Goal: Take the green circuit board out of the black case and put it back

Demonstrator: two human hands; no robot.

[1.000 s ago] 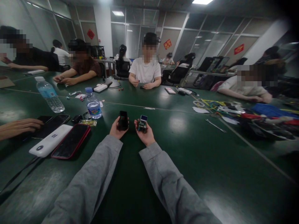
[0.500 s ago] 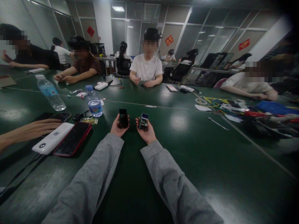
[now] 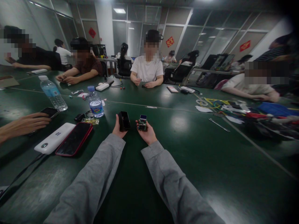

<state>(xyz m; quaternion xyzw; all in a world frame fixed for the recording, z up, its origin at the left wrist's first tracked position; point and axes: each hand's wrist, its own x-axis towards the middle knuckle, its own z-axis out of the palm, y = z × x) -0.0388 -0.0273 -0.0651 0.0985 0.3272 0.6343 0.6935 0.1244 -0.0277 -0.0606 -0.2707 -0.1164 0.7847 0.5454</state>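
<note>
Over the dark green table (image 3: 191,174), my left hand (image 3: 118,129) is closed round a black open-topped case (image 3: 125,120), its hollow side facing up and toward me. A short way to the right, my right hand (image 3: 149,133) holds a small circuit board (image 3: 142,124) with a little screen (image 3: 143,117) at its upper end. The board rests on the fingers, with the thumb along its right side. Case and board are apart. The fingers under each are mostly hidden.
Left of my arms lie a red-cased phone (image 3: 74,139) and a white power bank (image 3: 54,138); another person's hand (image 3: 32,123) rests on a dark phone. Two water bottles (image 3: 95,105) stand beyond. A wrench (image 3: 219,124) and tangled cables (image 3: 217,105) lie to the right. Several people sit around.
My left hand has turned the black case, so its hollow inside now shows more. The other person's hand has shifted left with the dark phone. My right hand has hardly moved.
</note>
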